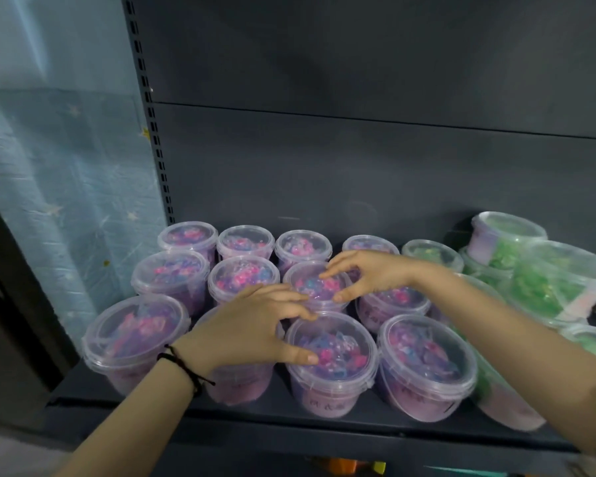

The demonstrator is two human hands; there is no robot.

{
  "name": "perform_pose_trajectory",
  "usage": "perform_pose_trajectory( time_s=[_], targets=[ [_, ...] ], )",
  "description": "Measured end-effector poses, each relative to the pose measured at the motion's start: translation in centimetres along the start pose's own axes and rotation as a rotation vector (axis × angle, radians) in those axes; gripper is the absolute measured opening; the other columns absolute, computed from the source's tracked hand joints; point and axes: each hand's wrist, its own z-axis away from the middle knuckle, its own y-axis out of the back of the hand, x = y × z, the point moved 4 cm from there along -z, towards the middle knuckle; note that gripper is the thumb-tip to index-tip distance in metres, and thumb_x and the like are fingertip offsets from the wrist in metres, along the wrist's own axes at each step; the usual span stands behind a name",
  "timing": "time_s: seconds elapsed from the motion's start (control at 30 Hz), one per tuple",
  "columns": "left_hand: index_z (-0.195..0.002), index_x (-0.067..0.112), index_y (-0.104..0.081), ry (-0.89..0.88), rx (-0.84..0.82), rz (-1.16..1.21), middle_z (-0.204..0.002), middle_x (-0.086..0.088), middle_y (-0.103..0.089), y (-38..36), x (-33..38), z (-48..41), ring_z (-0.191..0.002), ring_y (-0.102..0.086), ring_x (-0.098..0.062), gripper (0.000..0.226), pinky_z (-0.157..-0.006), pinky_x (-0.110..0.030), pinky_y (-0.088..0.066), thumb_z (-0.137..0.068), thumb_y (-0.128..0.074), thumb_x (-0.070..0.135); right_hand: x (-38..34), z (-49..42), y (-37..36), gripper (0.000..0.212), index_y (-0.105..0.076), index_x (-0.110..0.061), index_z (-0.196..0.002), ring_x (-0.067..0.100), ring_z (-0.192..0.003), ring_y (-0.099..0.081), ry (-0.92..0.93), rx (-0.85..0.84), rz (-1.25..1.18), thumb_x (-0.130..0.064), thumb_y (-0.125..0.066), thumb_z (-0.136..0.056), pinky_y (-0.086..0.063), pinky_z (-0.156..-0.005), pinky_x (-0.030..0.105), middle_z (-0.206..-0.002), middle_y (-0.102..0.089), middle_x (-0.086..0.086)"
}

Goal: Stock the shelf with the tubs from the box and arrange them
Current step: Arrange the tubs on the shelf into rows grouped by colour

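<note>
Head view. A dark grey shelf (289, 413) carried purple tubs (171, 273) with clear lids, set upright in three rows of four at its left end, each tub just beside its neighbours. One front-row place was largely hidden under the left forearm. Both hands met over the middle-row tub (315, 287), third from the left.

The left hand (252, 325) lay with its fingers spread and nearly straight. Its fingertips touched the near left rim of that tub. The thumb rested on the lid of the front-row tub (331, 352) directly in front of it.

The right hand (362, 273) arched over the same middle-row tub from the right. Its forefinger was curled onto the far part of the lid and its thumb set against the near right rim, so that the two clasped the lid between them. The remaining fingers were hidden behind the hand.

A black cord bracelet (183, 366) circled the left wrist. Green tubs (530, 270) crowded the right end of the shelf, several tilted or lying on their sides. Behind stood the grey back panel (358, 166) and a slotted upright (145, 98). A star-patterned blue sheet (66, 184) lay to the left.
</note>
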Motion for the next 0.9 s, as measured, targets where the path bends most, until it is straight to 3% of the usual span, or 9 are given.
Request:
perform_pose_trajectory(
  time_s=[0.17,0.33,0.47,0.6,0.67,0.73,0.8,0.9],
  targets=[
    [-0.13,0.052,-0.045,-0.013,-0.022,-0.027,-0.144,0.033,-0.025,0.2,0.0,0.7,-0.129,-0.009,0.015,0.068,-0.111,-0.027,-0.007,-0.068,-0.051,0.08,0.3,0.1,0.1,0.052,-0.056,-0.038,-0.132,0.004,-0.138,-0.031,0.007,-0.006,0.013,-0.043,-0.071,-0.082,-0.024,-0.113,0.025,-0.149,-0.038,-0.013],
    [-0.128,0.063,-0.038,0.049,-0.025,0.015,-0.151,0.025,-0.02,0.0,-1.2,0.4,-0.141,-0.011,-0.002,0.073,-0.116,-0.039,-0.012,-0.06,-0.035,0.091,0.5,0.3,-0.2,0.054,-0.05,-0.042,-0.135,0.002,-0.141,-0.024,-0.016,-0.051,0.004,-0.045,-0.068,-0.084,-0.021,-0.117,0.029,-0.153,-0.032,-0.015],
    [-0.133,0.062,-0.033,0.07,-0.061,0.017,-0.154,0.023,-0.013,-0.2,-1.2,0.6,-0.142,-0.005,-0.002,0.071,-0.116,-0.036,-0.004,-0.066,-0.034,0.086,0.2,2.3,-0.1,0.051,-0.05,-0.032,-0.137,-0.003,-0.136,-0.025,-0.024,0.074,-0.007,-0.039,-0.065,-0.088,-0.016,-0.112,0.018,-0.148,-0.036,-0.016],
    [-0.137,0.058,-0.028,0.069,-0.055,0.028,-0.155,0.023,-0.009,-0.4,-0.8,1.0,-0.143,0.001,-0.003,0.053,-0.114,-0.035,0.003,-0.086,-0.032,0.071,0.2,7.4,0.7,0.032,-0.063,-0.033,-0.116,-0.002,-0.122,-0.047,-0.045,0.328,-0.132,-0.035,-0.07,-0.084,-0.033,-0.103,0.018,-0.127,-0.058,-0.016],
    [-0.138,0.058,-0.026,0.031,-0.026,0.005,-0.157,0.019,-0.009,-0.6,-0.9,1.0,-0.143,-0.001,-0.005,0.076,-0.116,-0.036,0.002,-0.07,-0.011,0.088,0.4,10.2,0.7,0.033,-0.066,-0.034,-0.109,0.0,-0.117,-0.052,-0.112,0.267,-0.161,-0.04,-0.075,-0.078,-0.039,-0.095,0.017,-0.123,-0.059,-0.018],
    [-0.138,0.057,-0.025,0.016,-0.01,-0.039,-0.157,0.016,-0.011,-0.7,-1.1,0.8,-0.144,-0.003,-0.008,0.096,-0.117,-0.037,-0.001,-0.054,0.0,0.095,0.5,12.7,-0.3,0.052,-0.06,-0.046,-0.117,-0.001,-0.126,-0.043,-0.204,0.08,-0.134,-0.057,-0.077,-0.069,-0.034,-0.1,0.017,-0.134,-0.048,-0.024],
    [-0.139,0.057,-0.022,0.017,-0.008,-0.072,-0.157,0.016,-0.01,-0.8,-1.1,0.7,-0.145,-0.001,-0.01,0.099,-0.116,-0.036,0.0,-0.051,0.003,0.094,0.6,14.3,-1.8,0.07,-0.047,-0.056,-0.128,-0.001,-0.138,-0.023,-0.268,-0.078,-0.096,-0.065,-0.075,-0.064,-0.02,-0.112,0.025,-0.148,-0.03,-0.025],
    [-0.14,0.057,-0.02,-0.002,0.001,-0.099,-0.157,0.017,-0.008,-0.9,-1.1,0.6,-0.145,0.002,-0.01,0.111,-0.115,-0.038,0.001,-0.042,0.019,0.094,0.4,14.7,-3.8,0.079,-0.031,-0.065,-0.134,0.0,-0.143,0.001,-0.296,-0.068,-0.095,-0.066,-0.072,-0.067,-0.003,-0.118,0.037,-0.156,-0.006,-0.024]
  ],
)
